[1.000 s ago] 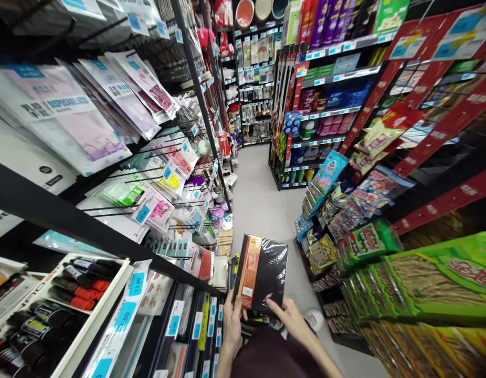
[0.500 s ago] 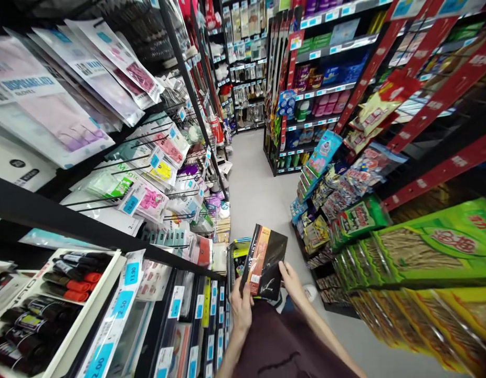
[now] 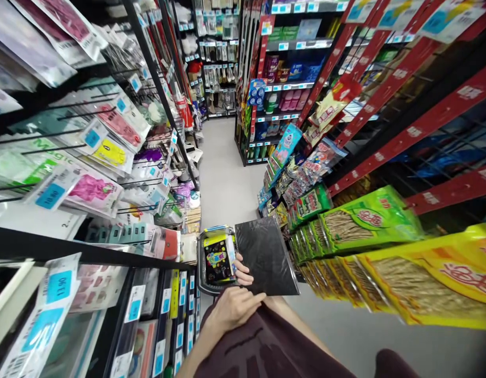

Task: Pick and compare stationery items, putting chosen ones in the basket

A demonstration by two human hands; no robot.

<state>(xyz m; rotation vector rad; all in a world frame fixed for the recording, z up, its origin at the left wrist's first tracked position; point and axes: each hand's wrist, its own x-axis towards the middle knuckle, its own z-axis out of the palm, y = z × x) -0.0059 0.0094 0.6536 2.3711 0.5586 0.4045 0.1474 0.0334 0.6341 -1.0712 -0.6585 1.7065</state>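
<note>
A flat black book [image 3: 262,257] in clear plastic wrap lies tilted in front of my body, its plain dark side facing up. My right hand [image 3: 243,270] supports it from below, with fingers curled round its left edge; the palm is hidden underneath. At the lower left corner, my left hand [image 3: 237,307] has its fingers bent and pressed to the book's near edge. Just left of the book stands a dark shopping basket [image 3: 201,281]. Inside it lies a black packet [image 3: 218,258] with a yellow border and colourful print.
Hanging packs and price tags [image 3: 50,195] crowd the shelf on my left. To the right, green snack bags [image 3: 369,218] and yellow snack bags [image 3: 420,275] jut into the aisle. Grey floor [image 3: 221,173] runs ahead to a shelf of bottles and boxes [image 3: 290,100].
The book has turned from its orange-banded side to its plain black side and moved right of the basket. My right hand is now under it. The view has shifted right.
</note>
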